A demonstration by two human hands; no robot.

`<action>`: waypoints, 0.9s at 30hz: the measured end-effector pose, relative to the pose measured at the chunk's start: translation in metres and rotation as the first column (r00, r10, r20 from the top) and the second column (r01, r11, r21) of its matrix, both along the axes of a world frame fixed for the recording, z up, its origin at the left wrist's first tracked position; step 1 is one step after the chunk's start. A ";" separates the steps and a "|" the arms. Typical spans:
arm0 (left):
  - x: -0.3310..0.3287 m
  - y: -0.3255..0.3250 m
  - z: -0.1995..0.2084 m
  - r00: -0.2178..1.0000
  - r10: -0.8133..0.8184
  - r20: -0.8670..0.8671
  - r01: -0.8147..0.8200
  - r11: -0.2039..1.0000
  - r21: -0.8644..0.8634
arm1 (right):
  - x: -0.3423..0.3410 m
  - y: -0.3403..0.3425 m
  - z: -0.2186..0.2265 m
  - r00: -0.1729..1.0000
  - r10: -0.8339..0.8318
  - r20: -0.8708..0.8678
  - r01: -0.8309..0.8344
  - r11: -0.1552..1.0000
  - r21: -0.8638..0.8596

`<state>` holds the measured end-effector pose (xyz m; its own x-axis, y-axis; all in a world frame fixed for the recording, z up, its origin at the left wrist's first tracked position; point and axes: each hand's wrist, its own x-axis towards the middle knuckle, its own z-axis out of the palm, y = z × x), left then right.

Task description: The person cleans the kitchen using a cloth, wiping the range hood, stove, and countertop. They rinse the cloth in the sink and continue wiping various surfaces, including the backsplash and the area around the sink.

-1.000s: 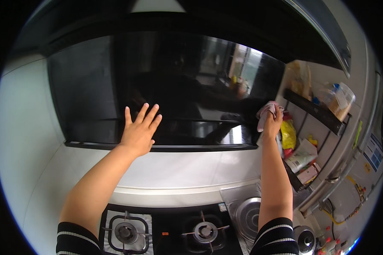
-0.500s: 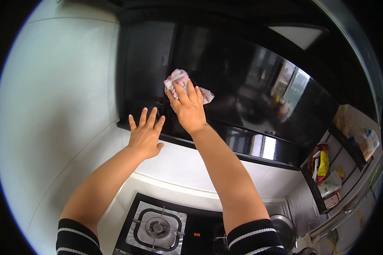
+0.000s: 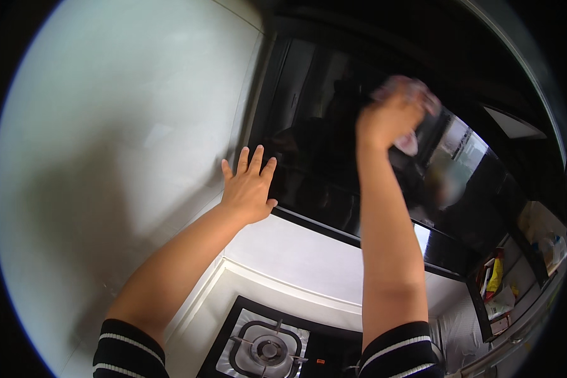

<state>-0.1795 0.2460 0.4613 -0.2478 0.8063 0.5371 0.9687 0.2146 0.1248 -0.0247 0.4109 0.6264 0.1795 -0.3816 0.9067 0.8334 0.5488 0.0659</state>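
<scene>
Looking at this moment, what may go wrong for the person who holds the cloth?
A loose end of the cloth hangs beside the right hand, so it might slip. The left hand is spread at the edge of the glossy black panel; if it leans there, it might slide.

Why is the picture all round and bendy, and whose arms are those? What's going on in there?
There's no robot here, just a person's own two hands. The camera sits on the person's head and looks down, and its very wide lens bends straight edges. The left hand is spread open with nothing in it, by the edge of a shiny black panel. The right hand holds a pinkish-white cloth in front of the panel; it's a bit blurry. Below is a black stove with a round burner. Packets sit on a rack at the right.
</scene>
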 end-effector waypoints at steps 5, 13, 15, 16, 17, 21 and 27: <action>-0.014 0.012 0.009 0.994 0.086 0.073 -0.085 0.996 -0.022 | -0.109 -0.026 0.001 0.822 0.096 0.562 -0.069 0.995 -0.069; -0.007 0.014 -0.014 0.990 0.117 0.073 -0.113 0.992 -0.062 | -0.133 -0.048 -0.057 0.291 -0.030 0.956 0.118 0.993 -0.005; 0.009 0.018 -0.020 0.998 0.026 0.063 -0.019 0.994 -0.106 | -0.125 -0.024 -0.124 0.276 0.035 0.961 0.107 0.992 -0.067; 0.012 0.013 -0.022 0.999 -0.012 0.036 0.016 0.993 -0.121 | -0.117 -0.028 -0.134 0.255 0.122 0.959 0.147 0.976 -0.163; 0.010 0.013 -0.023 1.000 0.009 0.024 -0.005 0.985 -0.171 | -0.113 -0.028 -0.134 0.258 0.126 0.958 0.144 0.975 -0.167; 0.000 0.008 -0.021 0.996 0.085 0.001 -0.082 0.966 -0.247 | -0.076 -0.038 -0.084 0.387 -0.027 0.922 0.245 0.967 -0.075; 0.002 -0.009 -0.006 0.996 0.075 0.043 -0.065 0.975 -0.212 | 0.039 -0.011 -0.027 0.973 -0.031 0.228 0.084 0.970 -0.227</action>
